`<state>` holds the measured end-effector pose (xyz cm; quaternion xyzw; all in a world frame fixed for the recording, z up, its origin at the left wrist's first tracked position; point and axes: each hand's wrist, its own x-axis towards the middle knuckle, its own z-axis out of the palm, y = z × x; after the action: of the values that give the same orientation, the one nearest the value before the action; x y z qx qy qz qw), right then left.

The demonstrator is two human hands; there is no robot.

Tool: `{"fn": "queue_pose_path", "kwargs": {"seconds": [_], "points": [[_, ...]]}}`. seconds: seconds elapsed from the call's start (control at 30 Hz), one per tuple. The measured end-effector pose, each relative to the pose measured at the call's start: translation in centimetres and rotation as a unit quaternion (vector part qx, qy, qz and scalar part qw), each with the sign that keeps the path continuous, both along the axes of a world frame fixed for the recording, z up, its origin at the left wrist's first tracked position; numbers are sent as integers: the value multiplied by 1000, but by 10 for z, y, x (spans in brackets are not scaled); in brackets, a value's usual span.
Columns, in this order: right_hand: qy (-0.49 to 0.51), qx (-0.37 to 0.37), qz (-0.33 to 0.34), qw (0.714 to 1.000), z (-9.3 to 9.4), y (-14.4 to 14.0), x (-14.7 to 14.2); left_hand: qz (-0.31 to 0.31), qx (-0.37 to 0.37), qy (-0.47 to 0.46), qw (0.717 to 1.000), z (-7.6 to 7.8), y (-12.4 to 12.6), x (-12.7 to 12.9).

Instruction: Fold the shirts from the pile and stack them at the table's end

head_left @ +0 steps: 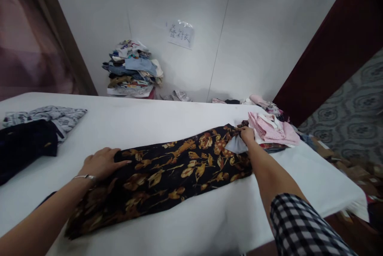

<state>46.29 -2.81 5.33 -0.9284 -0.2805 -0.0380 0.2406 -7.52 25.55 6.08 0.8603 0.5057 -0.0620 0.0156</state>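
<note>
A long folded black garment (185,164) with a gold and brown flower print lies slantwise across the white table. My left hand (101,162) rests on its left end, fingers laid over the cloth and thumb apart. At the far right end, my right hand (246,134) is closed on the garment's bunched edge. A pale grey patch of cloth (236,144) shows beside those fingers. Just beyond my right hand lies a stack with a folded pink garment (277,128) on top. Whether the black garment is a shirt or something else, I cannot tell.
On the white table (134,116), a dark garment (28,146) and a grey-and-white printed garment (60,118) lie at left. A tall pile of folded clothes (133,70) stands behind the table. A handwritten sign (181,34) hangs on the wall. More clothes and boxes sit at right.
</note>
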Motion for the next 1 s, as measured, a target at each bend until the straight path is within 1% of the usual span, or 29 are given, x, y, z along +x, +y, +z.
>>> {"fn": "queue_pose_path", "kwargs": {"seconds": [0.1, 0.23, 0.33, 0.43, 0.53, 0.6, 0.63, 0.7, 0.77, 0.8, 0.83, 0.9, 0.97, 1.0], "points": [[9, -5, -9, 1000, -8, -15, 4, 1, -11, -6, 1000, -3, 4, 0], [17, -2, 1, 1000, -13, -14, 4, 10, -11, -26, 1000, -9, 11, -1], [20, 2, 15, 1000, -6, -11, 3, 11, -19, -46, 999, -11, 15, -2], [4, 14, 53, 999, 6, -9, -5, 17, -12, -67, 998, -8, 14, -1], [-16, 19, 112, 993, 19, -1, -25, 28, 33, -99, 994, 0, 4, 1], [-21, 14, 156, 987, 26, 9, -43, 17, 73, -121, 990, 6, -9, 4], [-23, 12, 176, 984, 28, 14, -53, 2, 94, -131, 987, 8, -17, 6], [-30, 10, 214, 976, 28, 23, -74, -54, 119, -149, 980, 8, -36, 9], [-32, -44, 253, 966, 20, 27, -94, -117, 113, -152, 975, 4, -53, 11], [-28, -86, 267, 960, 14, 27, -102, -132, 101, -144, 976, 1, -59, 11], [-21, -129, 273, 953, 8, 26, -109, -133, 84, -131, 979, -3, -63, 11], [-3, -191, 267, 945, -4, 21, -118, -106, 45, -106, 988, -10, -64, 9], [7, -199, 249, 948, -10, 15, -123, -74, 10, -101, 992, -14, -60, 7], [8, -199, 243, 949, -9, 13, -125, -64, -3, -110, 992, -14, -57, 6]]}}
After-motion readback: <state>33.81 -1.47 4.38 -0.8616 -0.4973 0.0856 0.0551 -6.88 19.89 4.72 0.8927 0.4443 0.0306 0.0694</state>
